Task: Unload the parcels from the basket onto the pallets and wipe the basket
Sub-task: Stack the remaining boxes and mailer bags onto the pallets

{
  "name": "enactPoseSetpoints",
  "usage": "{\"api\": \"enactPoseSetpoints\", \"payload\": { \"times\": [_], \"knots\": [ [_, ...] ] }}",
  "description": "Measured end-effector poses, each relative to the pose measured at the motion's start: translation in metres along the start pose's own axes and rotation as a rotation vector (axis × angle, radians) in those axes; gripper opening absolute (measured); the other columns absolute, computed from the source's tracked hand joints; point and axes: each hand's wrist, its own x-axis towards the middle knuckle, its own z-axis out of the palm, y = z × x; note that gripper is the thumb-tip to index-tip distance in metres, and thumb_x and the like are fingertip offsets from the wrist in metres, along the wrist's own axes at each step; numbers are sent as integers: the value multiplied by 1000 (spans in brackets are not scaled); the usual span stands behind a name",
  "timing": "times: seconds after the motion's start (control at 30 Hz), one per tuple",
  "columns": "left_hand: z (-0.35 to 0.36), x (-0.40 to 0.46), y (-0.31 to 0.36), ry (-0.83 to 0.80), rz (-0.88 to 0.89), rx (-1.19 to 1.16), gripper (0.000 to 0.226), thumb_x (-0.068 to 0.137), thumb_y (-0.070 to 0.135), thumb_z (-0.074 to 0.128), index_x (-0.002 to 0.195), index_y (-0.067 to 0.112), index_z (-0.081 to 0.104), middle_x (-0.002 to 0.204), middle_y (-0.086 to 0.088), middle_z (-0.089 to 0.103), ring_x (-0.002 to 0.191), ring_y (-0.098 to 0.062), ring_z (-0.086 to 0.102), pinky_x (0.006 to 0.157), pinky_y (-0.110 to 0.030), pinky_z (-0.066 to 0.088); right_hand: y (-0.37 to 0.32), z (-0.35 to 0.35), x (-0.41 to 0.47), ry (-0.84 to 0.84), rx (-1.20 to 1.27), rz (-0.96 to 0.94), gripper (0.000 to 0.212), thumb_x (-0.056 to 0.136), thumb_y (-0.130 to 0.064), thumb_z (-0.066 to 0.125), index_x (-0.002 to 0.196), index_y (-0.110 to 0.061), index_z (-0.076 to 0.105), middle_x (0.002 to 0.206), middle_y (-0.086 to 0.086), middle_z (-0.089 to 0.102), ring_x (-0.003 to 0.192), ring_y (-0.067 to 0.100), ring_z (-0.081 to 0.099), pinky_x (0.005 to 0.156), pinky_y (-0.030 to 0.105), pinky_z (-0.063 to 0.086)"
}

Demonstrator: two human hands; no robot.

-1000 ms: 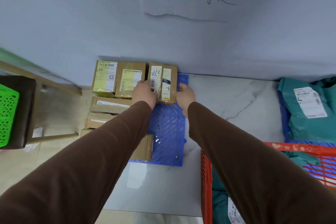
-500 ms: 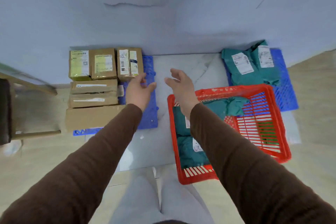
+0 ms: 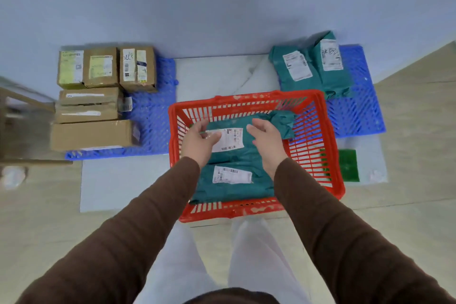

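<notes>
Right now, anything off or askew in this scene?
Mostly tidy. One oddity: a small green item lies on the floor right of the red basket, off both pallets. The basket's rim looks scuffed, with pale patches.

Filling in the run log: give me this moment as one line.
stage: unloading | left hand: open over basket | right hand: open | target: green parcel | held: nothing

Both hands have left the cardboard box [image 3: 137, 69] at upper left; the left hand [image 3: 199, 142] and right hand [image 3: 267, 143] now hover open above the green parcels [image 3: 234, 155] inside the red basket [image 3: 318, 145], now at centre frame.
</notes>
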Motion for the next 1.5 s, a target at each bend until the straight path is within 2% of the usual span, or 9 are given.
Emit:
{"api": "enactPoseSetpoints", "payload": {
  "times": [0.17,0.33,0.53,0.73,0.9,1.03,1.2,1.43,1.5],
  "knots": [
    [39,4,-27,111,-167,39,69,91,24,73,151,12,41,153,-8,47,137,-27,48,115,-43,39,33,-40,43,-98,-25,209,50,98,-22,60,145,-14,46,148,5,48,133,22,48,113,40,39],
    [60,26,-56,205,-355,-60,77,88,23,76,153,13,37,153,-9,46,136,-34,49,113,-50,42,64,-40,82,-59,-92,250,64,93,-22,65,151,-15,37,143,2,51,125,24,54,94,32,45],
    [79,84,-129,240,-485,-195,107,51,53,85,146,25,43,143,-5,57,124,-32,59,102,-55,50,85,-30,118,-30,-131,252,83,78,-28,75,149,-18,34,138,3,52,120,26,57,104,45,49],
    [94,48,-86,240,-529,-227,82,88,27,75,157,26,30,157,-6,39,135,-33,47,110,-50,43,86,-29,112,-104,-165,174,23,79,-39,77,94,-28,64,104,-2,72,98,23,69,92,44,57],
    [99,28,-90,243,-519,-485,86,78,27,81,151,32,36,145,-3,55,121,-31,59,96,-54,55,69,-31,82,-214,-49,197,10,92,-26,70,98,-18,70,107,4,75,97,24,71,85,38,59],
    [95,4,-73,255,-552,-796,66,85,18,80,140,17,44,130,-3,62,110,-24,62,75,-38,59,50,-46,47,-276,91,192,24,95,-26,66,114,-12,70,109,5,75,99,23,72,80,33,60],
    [92,-36,-34,-40,-502,-1056,39,92,25,72,128,15,63,125,-10,70,114,-24,66,102,-41,53,30,-77,6,-323,263,169,29,95,-26,66,121,-13,69,117,6,74,109,25,70,93,41,57],
    [99,-68,12,-47,-306,-1025,64,81,10,81,138,16,52,126,-9,71,110,-28,71,90,-47,59,-1,-119,-40,-268,466,55,32,94,-9,65,126,-7,65,119,11,72,97,21,74,76,34,61],
    [103,-73,31,-13,-253,-976,67,80,6,81,137,17,47,121,-6,72,101,-26,73,86,-50,60,-10,-132,-43,-216,533,13,34,92,-7,67,126,-5,64,120,15,72,102,26,72,83,40,60]
  ]
}}
